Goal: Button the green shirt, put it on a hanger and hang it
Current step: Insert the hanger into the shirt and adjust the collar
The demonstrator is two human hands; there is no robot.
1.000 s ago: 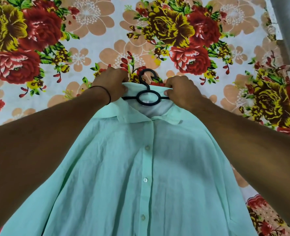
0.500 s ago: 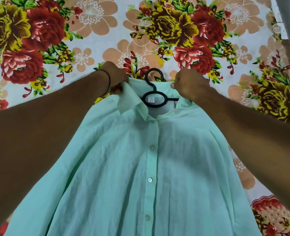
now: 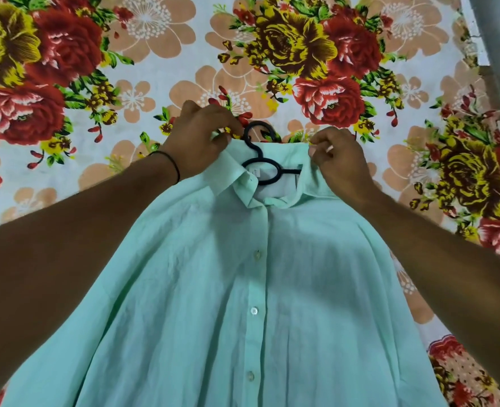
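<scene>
Collar-setting on floral sheet: left hand and right hand each pinching collar of green shirt beside hook of black hanger, mid-sheet toward near edge. Best tugged evenly, keeping hook centred.

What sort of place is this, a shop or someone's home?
Most likely a bedroom at home: the pale green buttoned shirt, on its black plastic hanger, is spread over a bright flower-printed bedsheet that seems to cover a bed.
</scene>
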